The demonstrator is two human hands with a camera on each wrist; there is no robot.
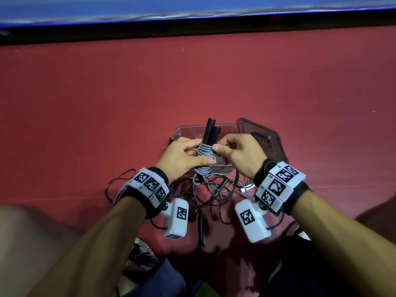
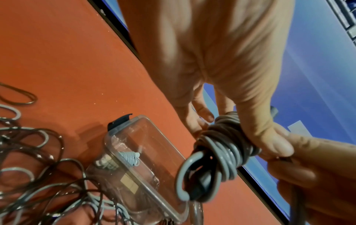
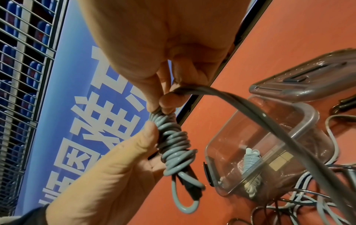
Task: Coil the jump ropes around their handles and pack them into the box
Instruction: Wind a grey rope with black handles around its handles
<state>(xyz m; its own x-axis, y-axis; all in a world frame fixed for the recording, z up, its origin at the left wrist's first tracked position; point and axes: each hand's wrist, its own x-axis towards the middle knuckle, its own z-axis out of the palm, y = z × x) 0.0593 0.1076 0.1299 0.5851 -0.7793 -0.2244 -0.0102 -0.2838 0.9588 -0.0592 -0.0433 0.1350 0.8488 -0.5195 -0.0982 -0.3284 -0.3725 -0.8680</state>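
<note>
While the left hand (image 1: pixel 184 156) clamps the coil (image 1: pixel 206 154) on the black handles (image 1: pixel 211 132) above the box (image 1: pixel 186 130) and the right hand (image 1: pixel 240 154) pinches the rope's tail, keep turns tight; lid (image 1: pixel 263 138) at 2 o'clock, loose ropes (image 1: pixel 214 194) at 6, 12 free.
</note>
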